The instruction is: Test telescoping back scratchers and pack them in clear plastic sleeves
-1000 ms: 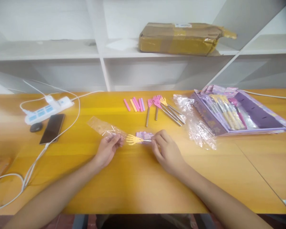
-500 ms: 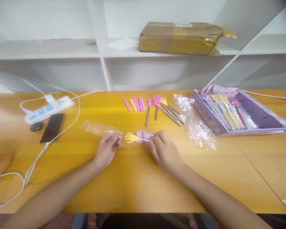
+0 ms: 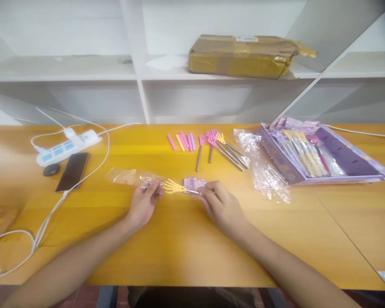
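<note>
My left hand (image 3: 145, 201) pinches a clear plastic bag (image 3: 123, 176) that trails off to the left. Between my hands is a yellow hand-shaped scratcher (image 3: 174, 186), its fingers pointing left beside the mouth of the bag. My right hand (image 3: 223, 207) is closed on the scratcher's metal rod. Just behind the rod lie small purple cards (image 3: 194, 184). Farther back are several pink, yellow and purple tubes (image 3: 186, 141), and to their right several pink and yellow scratchers (image 3: 223, 147) with metal rods.
Crumpled clear bags (image 3: 266, 171) lie beside a purple box (image 3: 349, 149) of wrapped scratchers at the right. At the left are a power strip (image 3: 67, 147), a phone (image 3: 72, 172), a black case (image 3: 51, 170) and white cables. A cardboard box (image 3: 240, 57) sits on the shelf.
The yellow scratcher has shifted slightly left, closer to my left hand and the bag. My right hand has moved a little with the rod. The camera view has shifted slightly.
</note>
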`<state>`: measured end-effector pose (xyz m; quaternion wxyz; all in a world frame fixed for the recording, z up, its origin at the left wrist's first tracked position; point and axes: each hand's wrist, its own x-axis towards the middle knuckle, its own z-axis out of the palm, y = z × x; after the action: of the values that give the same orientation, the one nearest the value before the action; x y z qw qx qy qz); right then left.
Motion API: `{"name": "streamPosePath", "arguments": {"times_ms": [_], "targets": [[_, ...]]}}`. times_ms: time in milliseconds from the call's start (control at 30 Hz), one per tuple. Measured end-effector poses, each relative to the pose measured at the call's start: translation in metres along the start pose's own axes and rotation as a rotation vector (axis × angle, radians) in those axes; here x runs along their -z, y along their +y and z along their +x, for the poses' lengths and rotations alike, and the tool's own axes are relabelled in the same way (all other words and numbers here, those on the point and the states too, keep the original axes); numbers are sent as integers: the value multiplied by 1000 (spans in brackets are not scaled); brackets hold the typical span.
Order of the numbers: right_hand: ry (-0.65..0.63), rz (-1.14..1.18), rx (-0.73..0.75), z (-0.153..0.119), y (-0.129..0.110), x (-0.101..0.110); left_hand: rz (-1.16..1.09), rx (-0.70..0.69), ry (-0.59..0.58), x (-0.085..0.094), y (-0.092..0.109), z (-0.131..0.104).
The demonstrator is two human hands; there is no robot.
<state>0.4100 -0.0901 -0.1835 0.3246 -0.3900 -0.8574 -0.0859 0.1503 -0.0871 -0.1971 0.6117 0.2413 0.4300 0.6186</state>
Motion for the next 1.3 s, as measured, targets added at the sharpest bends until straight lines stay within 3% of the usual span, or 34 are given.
{"name": "streamPosePath", "arguments": {"times_ms": [367, 667, 867, 1300], "targets": [[48, 326, -104, -5, -2, 3, 52, -2, -12, 2, -2, -2], [-156, 315, -119, -2, -4, -6, 46, -6, -10, 2, -3, -1], [-151, 326, -200, -2, 1, -5, 22, -1, -36, 2, 0, 1], [-141, 325, -197, 0, 3, -5, 26, 44, -57, 2, 2, 3]]}}
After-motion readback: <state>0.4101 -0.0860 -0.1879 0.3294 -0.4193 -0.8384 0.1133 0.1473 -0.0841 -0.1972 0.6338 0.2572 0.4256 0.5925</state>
